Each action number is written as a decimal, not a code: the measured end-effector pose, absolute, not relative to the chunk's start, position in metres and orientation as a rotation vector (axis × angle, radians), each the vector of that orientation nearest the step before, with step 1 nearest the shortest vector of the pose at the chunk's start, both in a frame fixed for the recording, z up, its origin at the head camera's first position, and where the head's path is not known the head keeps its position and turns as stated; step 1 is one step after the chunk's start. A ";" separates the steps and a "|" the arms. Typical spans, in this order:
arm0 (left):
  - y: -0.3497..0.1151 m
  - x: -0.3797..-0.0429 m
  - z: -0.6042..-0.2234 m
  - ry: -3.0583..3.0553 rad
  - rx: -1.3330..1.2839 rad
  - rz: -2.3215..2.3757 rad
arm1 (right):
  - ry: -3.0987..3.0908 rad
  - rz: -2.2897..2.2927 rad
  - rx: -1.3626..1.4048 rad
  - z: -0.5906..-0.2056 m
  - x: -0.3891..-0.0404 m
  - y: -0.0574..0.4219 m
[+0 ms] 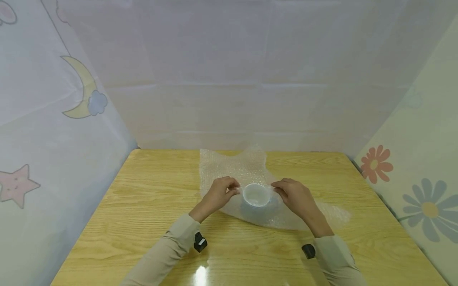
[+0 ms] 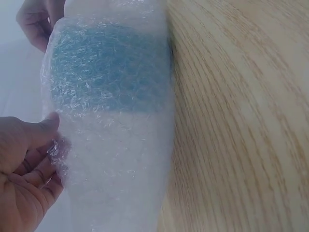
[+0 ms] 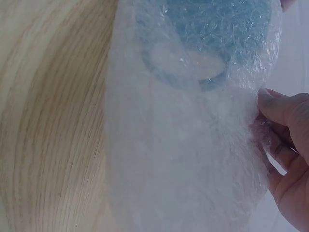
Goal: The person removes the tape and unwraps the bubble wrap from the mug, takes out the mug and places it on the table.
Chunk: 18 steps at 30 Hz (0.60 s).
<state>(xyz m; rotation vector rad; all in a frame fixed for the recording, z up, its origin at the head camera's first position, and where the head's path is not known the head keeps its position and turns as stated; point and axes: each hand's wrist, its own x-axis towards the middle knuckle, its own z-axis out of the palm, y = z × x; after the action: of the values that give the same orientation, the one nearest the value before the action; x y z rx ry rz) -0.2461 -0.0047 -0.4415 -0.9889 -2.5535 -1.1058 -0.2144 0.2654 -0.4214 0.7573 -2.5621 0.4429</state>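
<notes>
A blue mug (image 1: 257, 194) with a pale inside stands upright in the middle of a sheet of bubble wrap (image 1: 232, 169). The front part of the sheet is raised against the mug's near side, so its blue wall (image 2: 111, 67) shows through the bubbles. Through the plastic in the right wrist view, the mug's looped handle (image 3: 212, 84) is visible. Left of the rim, my left hand (image 1: 216, 194) pinches the wrap's upper edge between thumb and fingers. My right hand (image 1: 297, 196) pinches the same edge on the rim's right side.
The wooden table (image 1: 150, 206) extends on both sides of the wrap. Behind it hangs a pale backdrop (image 1: 229, 111), with printed side panels left and right. A loose end of wrap trails to the right. Black wrist devices (image 1: 200, 242) sit by both cuffs.
</notes>
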 end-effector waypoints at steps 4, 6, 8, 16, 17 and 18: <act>-0.005 -0.246 -0.440 -2.563 -0.976 -1.097 | -2.563 0.508 0.770 -0.422 -0.214 0.269; -0.006 -0.246 -0.439 -2.562 -0.972 -1.101 | -2.556 0.543 0.769 -0.422 -0.213 0.270; -0.007 -0.246 -0.439 -2.550 -0.968 -1.112 | -2.539 0.581 0.768 -0.422 -0.213 0.271; -0.010 -0.246 -0.438 -2.462 -1.004 -1.096 | -2.410 0.646 0.808 -0.422 -0.210 0.280; -0.010 -0.246 -0.437 -2.466 -0.999 -1.098 | -2.397 0.650 0.811 -0.421 -0.210 0.281; -0.010 -0.246 -0.436 -2.468 -0.995 -1.100 | -2.387 0.653 0.813 -0.420 -0.209 0.282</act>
<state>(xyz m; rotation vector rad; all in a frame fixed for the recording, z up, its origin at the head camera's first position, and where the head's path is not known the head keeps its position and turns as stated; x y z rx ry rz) -0.2461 -0.0098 -0.4364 -0.9948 -2.4684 -1.0997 -0.2091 0.2820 -0.4205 0.8131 -2.3874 0.6535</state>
